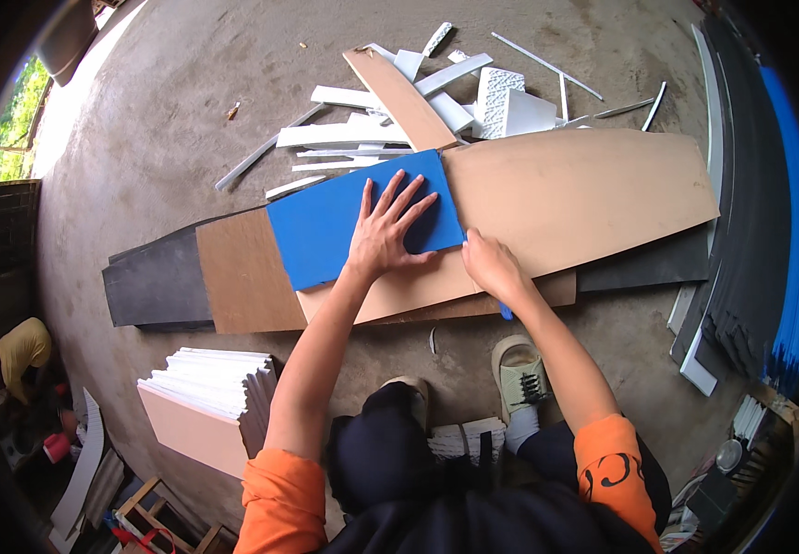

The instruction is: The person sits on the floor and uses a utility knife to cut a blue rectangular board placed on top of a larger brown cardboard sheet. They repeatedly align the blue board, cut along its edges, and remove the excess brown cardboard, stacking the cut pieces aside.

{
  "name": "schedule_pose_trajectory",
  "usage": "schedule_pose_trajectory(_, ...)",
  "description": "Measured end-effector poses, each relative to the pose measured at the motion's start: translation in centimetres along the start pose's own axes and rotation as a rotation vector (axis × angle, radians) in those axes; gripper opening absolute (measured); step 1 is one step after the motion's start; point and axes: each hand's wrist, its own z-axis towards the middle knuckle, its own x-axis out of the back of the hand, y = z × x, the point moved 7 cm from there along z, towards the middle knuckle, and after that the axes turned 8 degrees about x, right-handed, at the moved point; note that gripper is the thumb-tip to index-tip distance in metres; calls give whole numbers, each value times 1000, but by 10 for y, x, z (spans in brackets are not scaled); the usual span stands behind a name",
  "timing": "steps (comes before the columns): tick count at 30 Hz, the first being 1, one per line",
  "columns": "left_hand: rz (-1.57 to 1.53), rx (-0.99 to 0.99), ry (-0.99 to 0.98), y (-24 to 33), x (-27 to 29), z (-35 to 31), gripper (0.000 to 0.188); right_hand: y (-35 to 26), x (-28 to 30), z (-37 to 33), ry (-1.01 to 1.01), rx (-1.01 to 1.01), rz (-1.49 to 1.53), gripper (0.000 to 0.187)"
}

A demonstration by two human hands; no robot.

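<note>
My left hand point(383, 231) lies flat with fingers spread on a blue rectangular foam sheet point(312, 235), pressing against its upper face. The blue sheet rests on a long tan sheet point(584, 189) that reaches far to the right. My right hand point(495, 266) is closed at the blue sheet's right edge, low on the tan sheet. A blue handle end point(506, 311) sticks out below this fist; the tool's other end is hidden by my fingers. Under these lie a brown sheet point(242, 272) and dark grey sheets point(155, 282), showing mostly at the left.
White offcuts and a tan strip point(404, 97) are heaped beyond the sheets. A stack of tan and white slabs point(198, 406) stands at the near left. Tall black sheets point(750, 203) and blue sheets point(795, 240) line the right side. My shoe point(520, 374) is close below.
</note>
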Motion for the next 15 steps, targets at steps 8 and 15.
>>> schedule_pose_trajectory(8, 10, -16, 16, 0, 0, 2, 83, -1, 8, -40, -235, -79, -14, 29)
schedule_pose_trajectory(15, 45, -10, 86, -7, -1, -2, 67, -20, 54, -2, -131, -16, -83, 28)
